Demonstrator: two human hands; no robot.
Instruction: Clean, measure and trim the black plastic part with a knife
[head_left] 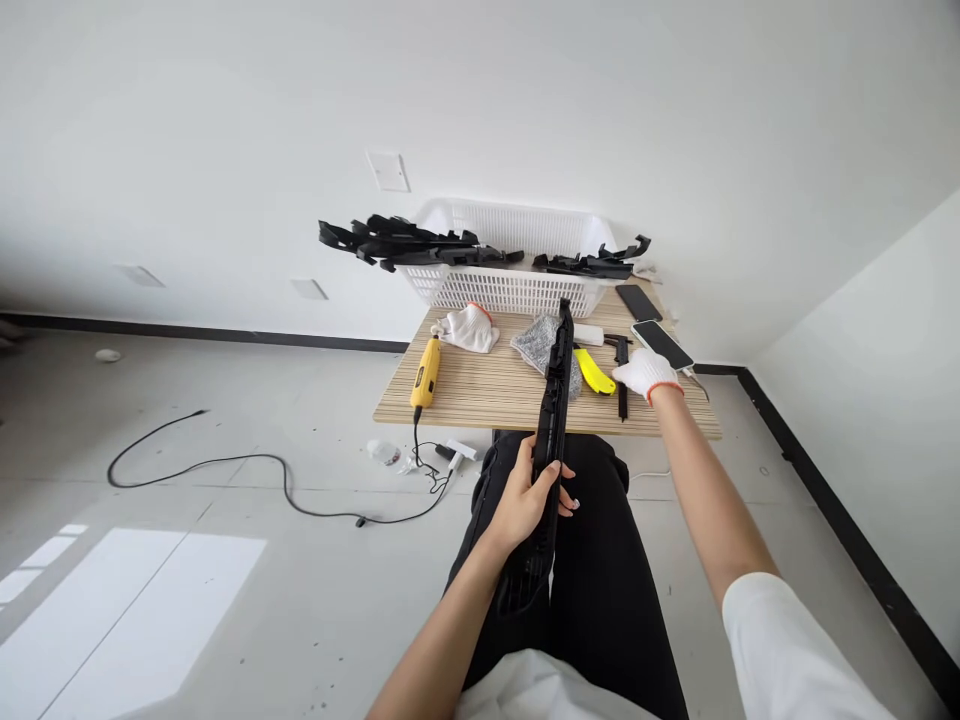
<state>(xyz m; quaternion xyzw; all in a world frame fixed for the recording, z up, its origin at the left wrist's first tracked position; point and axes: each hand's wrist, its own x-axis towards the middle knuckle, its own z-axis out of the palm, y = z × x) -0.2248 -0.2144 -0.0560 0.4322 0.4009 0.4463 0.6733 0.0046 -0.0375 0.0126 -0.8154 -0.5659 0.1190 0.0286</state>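
Observation:
My left hand (523, 500) is wrapped round a long black plastic trim piece (553, 400), which stands tilted up over my lap, its far end above the table edge. A white knit glove with an orange cuff covers my right hand (646, 374). Its fingers are closed at the bar of a black caliper (622, 395) on the table and hide part of it. Left of the caliper lies a yellow-handled cutter (595, 373). A grey knit glove (534, 343) is partly hidden behind the trim piece.
A white plastic basket (502, 292) with several black trim pieces (405, 243) stands against the wall. On the wood-grain table (480, 395) lie a yellow rotary tool (427, 375), a white glove (471, 328) and two phones (663, 345). A black cable (281, 470) crosses the floor.

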